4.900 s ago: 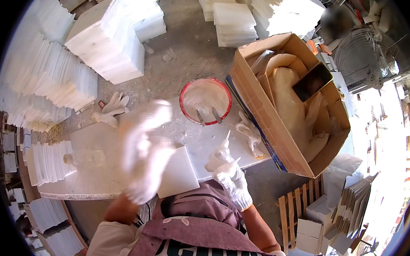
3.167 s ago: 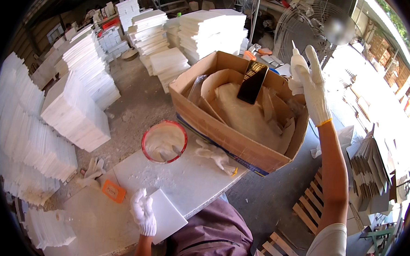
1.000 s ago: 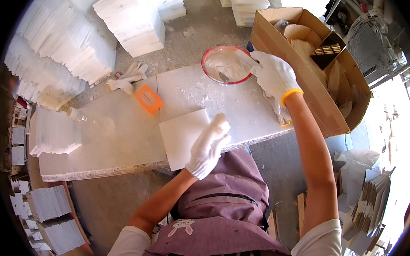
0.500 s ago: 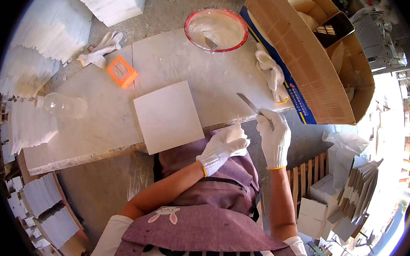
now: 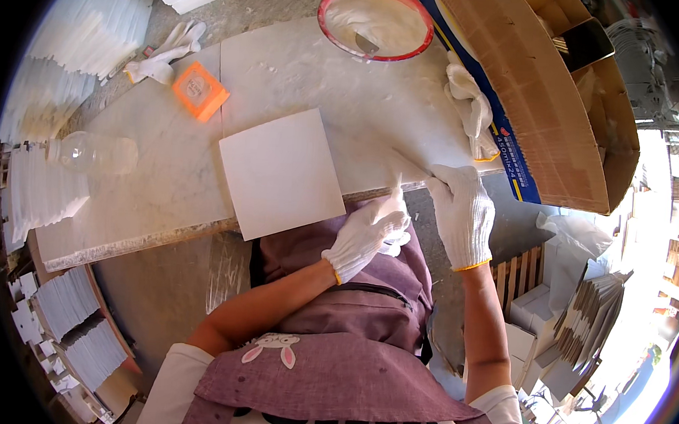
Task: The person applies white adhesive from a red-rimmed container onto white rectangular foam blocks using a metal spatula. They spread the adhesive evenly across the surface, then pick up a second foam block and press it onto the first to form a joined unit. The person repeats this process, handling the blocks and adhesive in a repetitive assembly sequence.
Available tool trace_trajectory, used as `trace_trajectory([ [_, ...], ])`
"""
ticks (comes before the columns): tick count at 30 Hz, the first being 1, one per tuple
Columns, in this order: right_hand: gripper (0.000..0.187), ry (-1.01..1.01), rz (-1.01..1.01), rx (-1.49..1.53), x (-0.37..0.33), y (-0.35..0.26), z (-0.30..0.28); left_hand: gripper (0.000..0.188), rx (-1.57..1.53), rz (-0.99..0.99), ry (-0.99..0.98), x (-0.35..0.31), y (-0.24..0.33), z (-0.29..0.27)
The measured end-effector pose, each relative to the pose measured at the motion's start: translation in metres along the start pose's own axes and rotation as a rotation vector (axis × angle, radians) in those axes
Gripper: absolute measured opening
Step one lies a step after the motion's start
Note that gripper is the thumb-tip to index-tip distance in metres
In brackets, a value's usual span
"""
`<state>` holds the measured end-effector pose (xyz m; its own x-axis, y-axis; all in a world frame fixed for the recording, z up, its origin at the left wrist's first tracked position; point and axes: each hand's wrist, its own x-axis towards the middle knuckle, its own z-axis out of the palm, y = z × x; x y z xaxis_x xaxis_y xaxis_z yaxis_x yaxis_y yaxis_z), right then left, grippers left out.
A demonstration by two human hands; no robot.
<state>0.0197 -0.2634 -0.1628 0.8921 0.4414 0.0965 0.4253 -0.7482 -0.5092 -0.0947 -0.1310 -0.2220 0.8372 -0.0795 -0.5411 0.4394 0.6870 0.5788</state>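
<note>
My right hand [image 5: 462, 214], in a white knitted glove, is closed around a knife with a thin metal blade [image 5: 409, 166]. Its blade is motion-blurred and points up and left, over the table's front edge; the handle is hidden in the fist. My left hand [image 5: 371, 233], gloved too, is held in front of the apron with its fingers curled in. Whether anything is inside them cannot be made out. Left of this hand, a square white tile [image 5: 281, 174] lies on the marble-like table [image 5: 163, 203], its near corner jutting past the edge.
A red-rimmed bowl [image 5: 427, 44] of white paste holds a scraper [image 5: 366, 44]. Nearby are an open cardboard box [image 5: 538, 92], loose gloves [image 5: 468, 103], an orange box [image 5: 200, 91] and a clear plastic bottle [image 5: 101, 153]. Stacked white tiles [image 5: 89, 14] stand at left.
The view has shifted, so the table and bowl sit higher in the picture. My right hand has turned with the knife, which is now blurred. My left hand stays curled near the apron.
</note>
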Motion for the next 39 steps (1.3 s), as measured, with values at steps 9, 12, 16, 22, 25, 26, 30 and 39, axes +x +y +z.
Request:
trace_trajectory([
  [9,0.044,-0.174,-0.133,-0.202,0.004,0.001,0.001,0.017,-0.209,-0.038,-0.14,-0.001,-0.018,-0.019],
  [12,0.045,-0.194,-0.168,-0.219,0.006,0.006,0.002,0.013,-0.192,-0.121,-0.003,-0.003,-0.022,-0.018],
  [16,0.044,-0.2,-0.19,-0.205,0.006,0.005,0.0,0.014,-0.179,-0.097,-0.207,0.0,-0.026,-0.03],
  [22,0.046,-0.299,-0.162,-0.27,0.009,-0.002,-0.006,0.014,-0.47,-0.178,-0.451,0.018,-0.047,-0.054],
  [25,0.047,-0.318,-0.179,-0.248,0.01,-0.003,-0.007,0.016,-0.584,-0.231,-0.575,0.026,-0.054,-0.062],
  [26,0.048,-0.321,-0.179,-0.238,0.011,-0.004,-0.007,0.019,-0.51,-0.224,-0.536,0.028,-0.055,-0.063],
  [30,0.049,-0.25,-0.216,-0.004,-0.007,-0.004,0.0,0.027,-0.303,-0.211,-0.306,0.017,-0.054,-0.051],
  [39,0.048,-0.216,-0.205,0.02,-0.019,-0.02,0.01,0.022,-0.237,-0.191,-0.117,-0.007,-0.012,-0.02],
])
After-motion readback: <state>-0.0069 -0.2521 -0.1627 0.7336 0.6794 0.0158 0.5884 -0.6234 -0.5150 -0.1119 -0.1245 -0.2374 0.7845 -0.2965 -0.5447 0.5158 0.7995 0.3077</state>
